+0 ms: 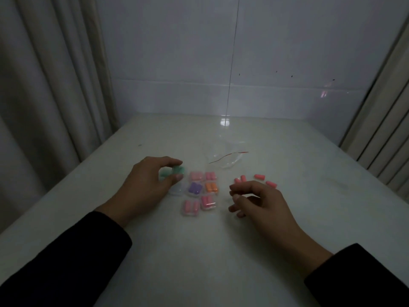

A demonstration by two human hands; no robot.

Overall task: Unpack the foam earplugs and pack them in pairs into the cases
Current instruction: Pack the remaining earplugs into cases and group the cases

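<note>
Counter [199,251]: pale, smooth, glossy; the far edge meets a tiled wall [177,52], with curtains [44,85] along both sides.

Cases, small, square, clear plastic, clustered at centre:
- green case [174,171], pinched by the left hand [146,185] between thumb and fingers;
- two pink cases [203,176] in the far row;
- purple case [194,188] beside an orange case [212,187];
- two pink cases [199,204] nearest;
- one clear case [177,189], contents unclear.

Loose earplugs [260,177]: salmon-pink foam, bullet-shaped, four counted, just beyond the right hand.

Right hand [261,204]: grip loosely curled, holding nothing.

Clear plastic bag [228,158] with a red strip, behind the cases.

Near half of the counter is open.
</note>
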